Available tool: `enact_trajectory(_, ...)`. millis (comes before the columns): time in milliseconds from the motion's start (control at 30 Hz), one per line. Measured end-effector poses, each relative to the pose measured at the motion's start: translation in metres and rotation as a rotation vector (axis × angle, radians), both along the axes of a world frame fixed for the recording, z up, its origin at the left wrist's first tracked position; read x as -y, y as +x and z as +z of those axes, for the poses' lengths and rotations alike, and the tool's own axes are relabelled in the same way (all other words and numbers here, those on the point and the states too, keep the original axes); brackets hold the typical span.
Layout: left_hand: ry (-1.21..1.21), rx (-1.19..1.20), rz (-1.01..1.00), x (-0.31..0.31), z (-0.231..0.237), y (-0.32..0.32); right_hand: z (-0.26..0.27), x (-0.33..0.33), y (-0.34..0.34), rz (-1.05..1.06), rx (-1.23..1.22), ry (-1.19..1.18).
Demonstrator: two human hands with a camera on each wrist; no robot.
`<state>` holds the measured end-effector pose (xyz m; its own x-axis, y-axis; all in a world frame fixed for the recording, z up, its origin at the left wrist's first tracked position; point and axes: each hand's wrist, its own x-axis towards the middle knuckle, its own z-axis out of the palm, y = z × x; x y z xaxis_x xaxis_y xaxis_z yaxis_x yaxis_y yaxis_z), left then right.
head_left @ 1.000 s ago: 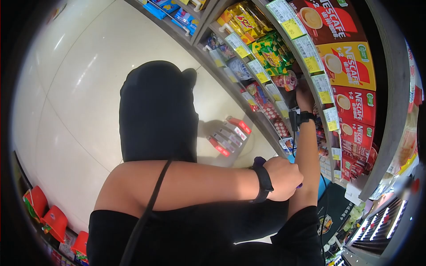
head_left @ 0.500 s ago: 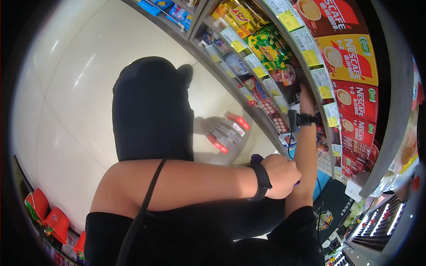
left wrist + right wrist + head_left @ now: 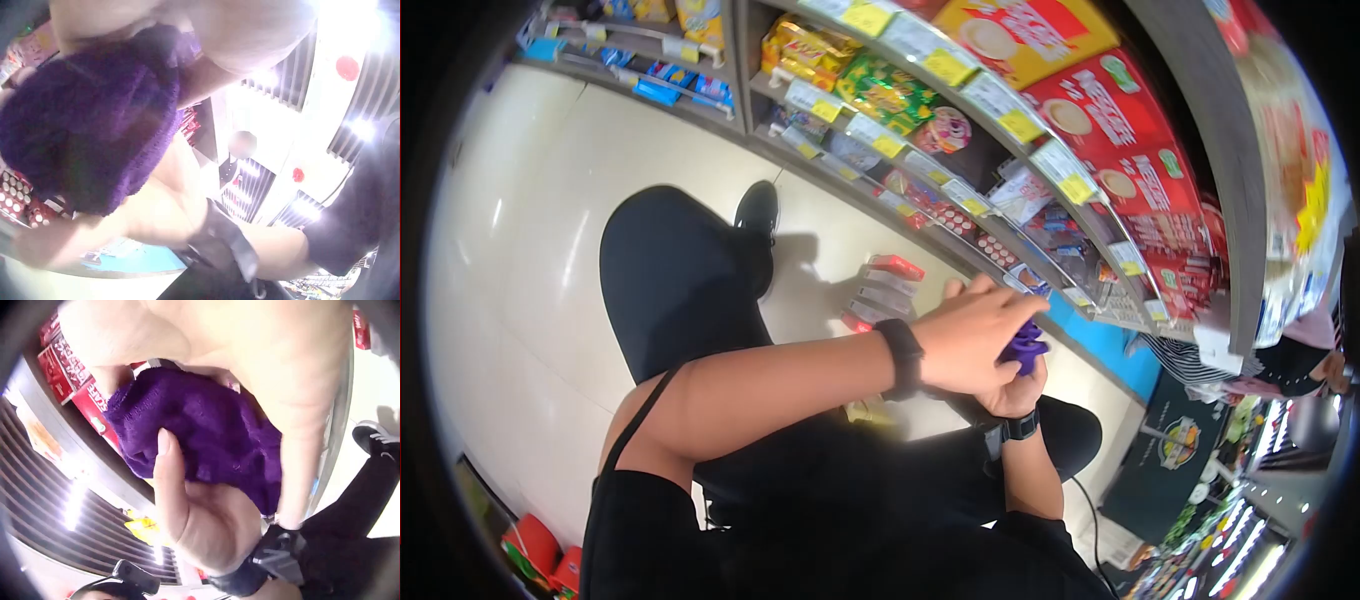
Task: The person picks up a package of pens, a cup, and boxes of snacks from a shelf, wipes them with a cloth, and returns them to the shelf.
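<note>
Stocked shelves [image 3: 743,80] stand behind as our right hand [image 3: 1012,393], withdrawn from them, joins our left hand [image 3: 965,335], both partly curled round the purple cloth [image 3: 1027,350] between, seemingly for two-handed work.

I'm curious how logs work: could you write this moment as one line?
left hand: holds purple cloth | right hand: holds same cloth | nearby: shelves, red NESCAFE boxes
</note>
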<state>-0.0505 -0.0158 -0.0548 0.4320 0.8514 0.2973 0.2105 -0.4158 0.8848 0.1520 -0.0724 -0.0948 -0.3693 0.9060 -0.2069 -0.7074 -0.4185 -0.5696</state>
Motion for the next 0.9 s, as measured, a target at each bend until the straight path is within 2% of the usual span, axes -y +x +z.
enact_trajectory(33,0.081,0.013,0.077,-0.004,0.0,0.0,0.021,-0.005,-0.009,-0.069,0.306,-0.077)
enact_trajectory(67,0.16,0.032,0.142,-0.01,0.0,0.001,0.023,-0.009,0.002,-0.066,0.171,-0.087)
enact_trajectory(100,0.012,0.139,0.101,-0.021,0.003,-0.007,0.026,-0.011,0.016,-0.065,0.037,-0.09)
enact_trajectory(133,-0.197,0.176,0.056,-0.033,-0.013,-0.008,0.052,-0.012,0.011,-0.193,0.103,-0.132)
enact_trajectory(167,-0.292,0.094,-0.021,-0.045,-0.011,-0.017,0.055,-0.014,0.026,-0.169,0.05,-0.05)
enact_trajectory(200,-0.094,-0.054,-0.023,-0.056,-0.029,-0.018,0.059,-0.015,0.04,-0.147,0.016,0.014)
enact_trajectory(233,-0.178,-0.277,-0.097,-0.061,-0.036,-0.017,0.062,-0.014,0.051,-0.122,-0.017,0.077)
enact_trajectory(267,-0.256,-0.505,-0.162,-0.068,-0.043,-0.015,0.068,-0.012,0.052,-0.205,0.025,0.068)
enact_trajectory(333,-0.261,-0.723,-0.076,-0.067,-0.1,0.001,0.085,-0.007,0.046,-0.377,0.103,0.03)
enact_trajectory(400,-0.256,-0.929,-0.043,-0.065,-0.154,0.014,0.089,-0.006,0.048,-0.367,0.072,0.006)
enact_trajectory(433,-0.212,-0.981,-0.052,-0.061,-0.16,0.018,0.088,-0.004,0.053,-0.364,0.058,-0.006)
enact_trajectory(500,-0.222,-0.942,0.038,-0.064,-0.21,0.026,0.08,0.001,0.064,-0.342,0.066,0.024)
enact_trajectory(600,-0.132,-0.972,0.076,-0.067,-0.247,0.04,0.082,0.01,0.07,-0.357,0.059,0.011)
enact_trajectory(667,-0.141,-1.014,0.028,-0.074,-0.269,0.045,0.082,0.011,0.076,-0.376,0.069,-0.017)
enact_trajectory(733,-0.145,-1.1,-0.024,-0.085,-0.28,0.051,0.081,0.012,0.086,-0.365,0.012,-0.01)
enact_trajectory(833,-0.122,-1.036,-0.111,-0.101,-0.278,0.042,0.083,0.008,0.099,-0.357,0.062,0.112)
enact_trajectory(900,-0.251,-0.79,-0.106,-0.112,-0.27,0.04,0.084,0.005,0.102,-0.456,0.045,0.084)
